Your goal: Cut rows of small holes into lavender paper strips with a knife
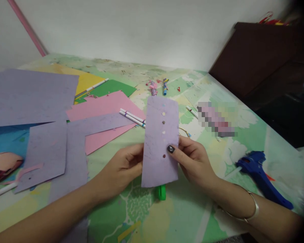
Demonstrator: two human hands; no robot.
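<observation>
A lilac paper strip is held upright in front of me, with a column of several small holes down its middle. My right hand pinches its right edge, the dark-nailed thumb lying on the front face and the fingers behind. At the left edge is my left hand, its fingertips partly hidden by the strip and closed on it. A green object shows just below the strip's bottom edge. Behind the strip, a gold-coloured ring is partly visible.
Lilac sheets, pink paper and green paper cover the left side. White markers lie behind the strip. A blue glue gun rests at right. Two small paper figures are farther back. A dark cabinet borders the right.
</observation>
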